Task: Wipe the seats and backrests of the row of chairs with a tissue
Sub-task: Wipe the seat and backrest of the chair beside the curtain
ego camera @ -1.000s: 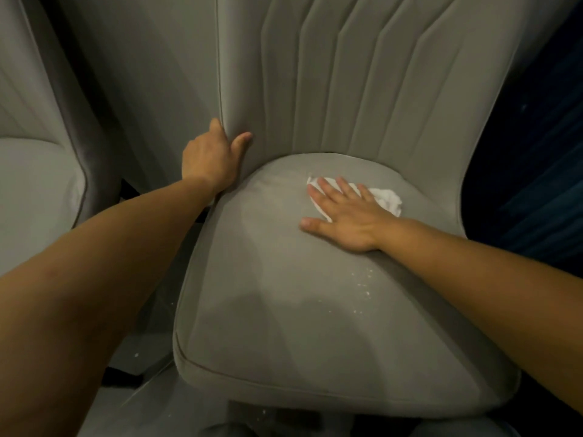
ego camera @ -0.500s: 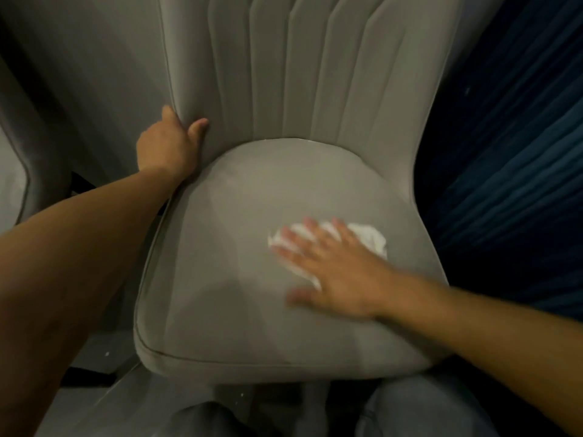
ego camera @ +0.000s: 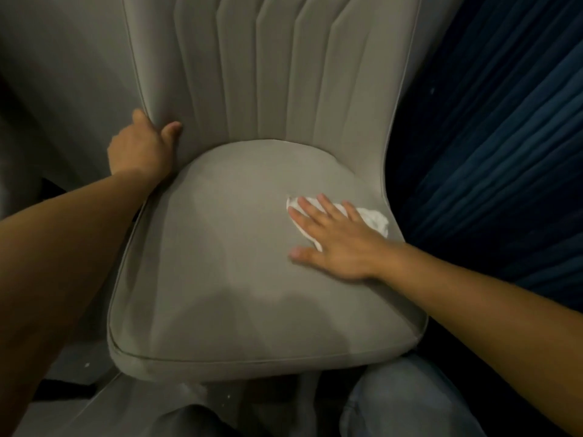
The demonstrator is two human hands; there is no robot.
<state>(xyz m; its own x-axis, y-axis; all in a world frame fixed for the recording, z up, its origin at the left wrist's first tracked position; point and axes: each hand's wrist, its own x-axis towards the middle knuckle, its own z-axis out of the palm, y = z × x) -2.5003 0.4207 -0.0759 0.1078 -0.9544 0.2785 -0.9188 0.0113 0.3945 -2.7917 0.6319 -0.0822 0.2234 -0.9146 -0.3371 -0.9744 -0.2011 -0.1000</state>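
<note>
Head view: a grey chair being wiped, both hands on it.

The right hand (ego camera: 339,239) lies flat, fingers spread, pressing a crumpled white tissue (ego camera: 373,217) onto the right rear part of the grey seat (ego camera: 227,279), near its edge; the tissue shows past the fingertips and on the hand's far side. The left hand (ego camera: 142,149) is closed around the left edge of the ribbed backrest (ego camera: 274,74), thumb in front, fingers hidden behind. A dark blue pleated curtain (ego camera: 504,137) hangs to the right of the chair.
</note>
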